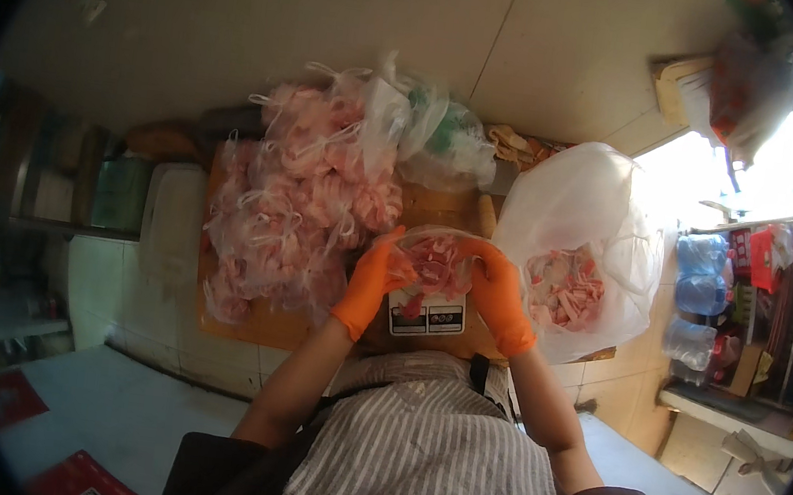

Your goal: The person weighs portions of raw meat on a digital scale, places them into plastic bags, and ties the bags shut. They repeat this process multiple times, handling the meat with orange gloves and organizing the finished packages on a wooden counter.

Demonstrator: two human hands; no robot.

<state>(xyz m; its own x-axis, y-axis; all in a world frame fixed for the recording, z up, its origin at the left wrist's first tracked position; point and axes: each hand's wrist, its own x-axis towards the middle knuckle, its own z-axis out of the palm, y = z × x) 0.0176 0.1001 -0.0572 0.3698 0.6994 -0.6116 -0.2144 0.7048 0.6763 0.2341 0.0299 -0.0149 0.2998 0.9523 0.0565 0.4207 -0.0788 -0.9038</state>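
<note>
Both of my hands wear orange gloves. My left hand [370, 281] grips the left side of the rim of a clear plastic bag [463, 273], and my right hand [501, 296] has hold of the rim on the right. Inside the bag lie pieces of raw pink meat [433, 259]. The bag sits over a white digital kitchen scale [425, 331], whose front panel shows toward me. A small red scrap of meat [410, 305] lies at the panel's upper left. The bag hides most of the scale's top.
Many knotted bags of meat [299, 200] are piled on the wooden table [251, 333] at left. At right a large white plastic bag [578, 195] holds loose cut meat [568, 289]. Behind stands a green-and-clear plastic bag [449, 140]. Water bottles [700, 275] stand on a far-right shelf.
</note>
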